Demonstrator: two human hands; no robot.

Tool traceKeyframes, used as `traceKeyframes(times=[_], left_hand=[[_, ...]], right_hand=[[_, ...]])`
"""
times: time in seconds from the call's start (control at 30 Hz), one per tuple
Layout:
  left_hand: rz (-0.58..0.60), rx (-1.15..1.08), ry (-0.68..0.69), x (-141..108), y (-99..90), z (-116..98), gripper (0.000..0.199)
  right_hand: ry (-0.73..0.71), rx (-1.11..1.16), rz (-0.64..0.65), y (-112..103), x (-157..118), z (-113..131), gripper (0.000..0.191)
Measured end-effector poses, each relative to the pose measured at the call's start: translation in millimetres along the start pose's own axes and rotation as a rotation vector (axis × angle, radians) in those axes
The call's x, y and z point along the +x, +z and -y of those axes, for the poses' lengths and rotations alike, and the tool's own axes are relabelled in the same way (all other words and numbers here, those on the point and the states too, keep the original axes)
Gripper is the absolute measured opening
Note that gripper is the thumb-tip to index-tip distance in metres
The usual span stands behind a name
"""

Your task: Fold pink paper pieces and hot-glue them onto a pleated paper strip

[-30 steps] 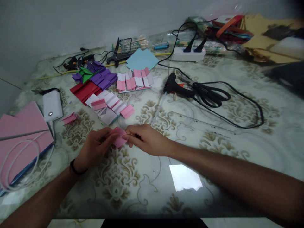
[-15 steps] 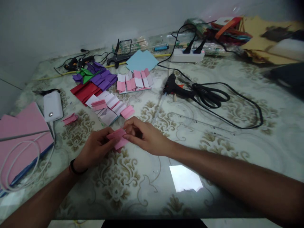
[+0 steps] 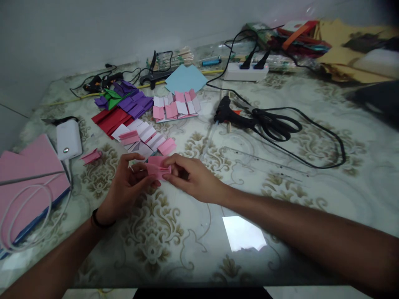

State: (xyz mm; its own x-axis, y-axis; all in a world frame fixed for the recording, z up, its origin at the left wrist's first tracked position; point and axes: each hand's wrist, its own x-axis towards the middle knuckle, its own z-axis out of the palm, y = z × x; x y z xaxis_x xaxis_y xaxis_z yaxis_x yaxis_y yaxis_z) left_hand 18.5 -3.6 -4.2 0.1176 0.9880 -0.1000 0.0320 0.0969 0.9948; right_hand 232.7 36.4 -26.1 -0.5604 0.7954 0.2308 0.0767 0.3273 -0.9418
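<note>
Just left of the frame's centre, the left hand [image 3: 126,189] and the right hand [image 3: 190,178] meet over one small pink folded paper piece [image 3: 158,168]. Both are grasping it: the left hand pinches its left end between thumb and fingers, and the right hand grips its right end with its fingertips. The piece is lifted slightly off the bench [image 3: 280,199], and a crease or pleat shows along its length; judging from that, the folding of this piece looks partly done, though its final shape cannot be told.

Directly above the hands lies a fan of finished-looking pink and white folded units [image 3: 145,139], with one loose pink unit [image 3: 167,146] at its right end. Higher up sits a second row of pink and white units [image 3: 177,107], a red stack [image 3: 110,118], a purple cluster [image 3: 131,99] with a green piece [image 3: 112,97], and a light blue sheet [image 3: 186,78]. These piles suggest that many units are already made and the one in hand is another of the series.

At the left edge lie unfolded pink sheets [image 3: 25,174], which seem to be stock left to work, beside a white power bank [image 3: 69,139] and a stray pink scrap [image 3: 91,156]. To the right of centre rest a black glue gun [image 3: 232,116] and black scissors [image 3: 276,124], untouched.
</note>
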Motion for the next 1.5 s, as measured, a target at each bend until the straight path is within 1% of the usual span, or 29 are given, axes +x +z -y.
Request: traceKeyframes(times=[0.1,0.2,0.27,0.37,0.5,0.63,0.77,0.9,1.03,1.17,1.27,1.33,1.43,1.5], left_hand=[[0.003,-0.003,0.064,-1,-2.3,3,0.043],[0.047,0.064,0.058,-2,-5.2,5,0.024],[0.075,0.100,0.066,-3,-6.8,6,0.016],[0.087,0.116,0.140,-3,-9.3,5,0.010],[0.075,0.153,0.221,-1,-13.4,8,0.005],[0.079,0.151,0.224,0,-15.3,10,0.005],[0.090,0.149,0.175,-1,-16.4,7,0.007],[0.091,0.200,0.124,-2,-15.9,2,0.011],[0.041,0.187,0.085,0,-11.7,1,0.016],[-0.018,0.214,0.095,2,-9.2,3,0.018],[-0.035,0.270,0.108,1,-9.2,4,0.017],[-0.040,0.295,0.120,1,-9.1,4,0.016],[-0.054,0.312,0.143,0,-8.4,5,0.015],[-0.065,0.316,0.160,0,-8.2,6,0.014]], right_hand=[[0.000,0.053,-0.007,0,0,-1,0.016],[-0.018,0.103,-0.009,0,0,-2,0.014],[-0.028,0.127,-0.007,-1,0,-2,0.014],[-0.027,0.168,0.001,-1,0,-1,0.014],[-0.004,0.218,0.007,-1,0,0,0.014],[-0.043,0.196,-0.015,-1,0,-1,0.015],[-0.110,0.152,-0.027,-2,1,-4,0.016],[-0.149,0.113,-0.053,-1,1,-6,0.017],[-0.164,0.053,-0.067,-2,1,-6,0.019],[-0.171,0.033,-0.016,-4,0,-2,0.015],[-0.135,0.005,-0.023,-4,0,0,0.012],[-0.059,0.031,-0.034,-2,0,0,0.013],[0.067,0.146,-0.039,1,0,-2,0.031],[0.098,0.203,-0.050,3,0,-3,0.044]])
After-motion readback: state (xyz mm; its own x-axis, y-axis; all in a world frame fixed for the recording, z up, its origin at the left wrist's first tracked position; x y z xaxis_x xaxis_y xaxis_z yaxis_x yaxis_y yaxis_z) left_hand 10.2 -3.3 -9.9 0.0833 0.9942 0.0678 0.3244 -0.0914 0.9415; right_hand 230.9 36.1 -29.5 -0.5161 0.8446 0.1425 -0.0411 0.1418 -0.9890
